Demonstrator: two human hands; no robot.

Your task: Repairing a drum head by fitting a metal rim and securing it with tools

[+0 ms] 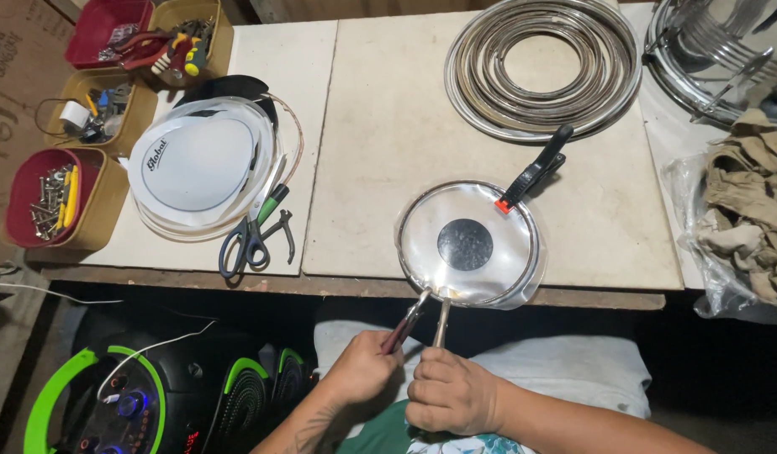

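Observation:
A round glass lid point(468, 244) with a shiny metal rim and a dark centre lies at the near edge of the pale worktop point(388, 143). A black spring clamp point(536, 171) with a red tip grips its far rim. Two metal ends stick out from the lid's near edge toward me. My left hand point(361, 370) is shut on red-handled pliers point(407, 322) whose jaws meet the left metal end. My right hand point(450, 393) is shut on the other metal strip end point(441, 322). Both hands sit below the table edge, close together.
A coil of metal rim bands point(543, 67) lies at the back. A stack of white round lids point(199, 164) and green-handled scissors point(252, 231) sit at left, beside bins of screws and tools point(56, 197). Rags in a plastic bag point(746, 219) are at right. A speaker point(145, 399) stands below.

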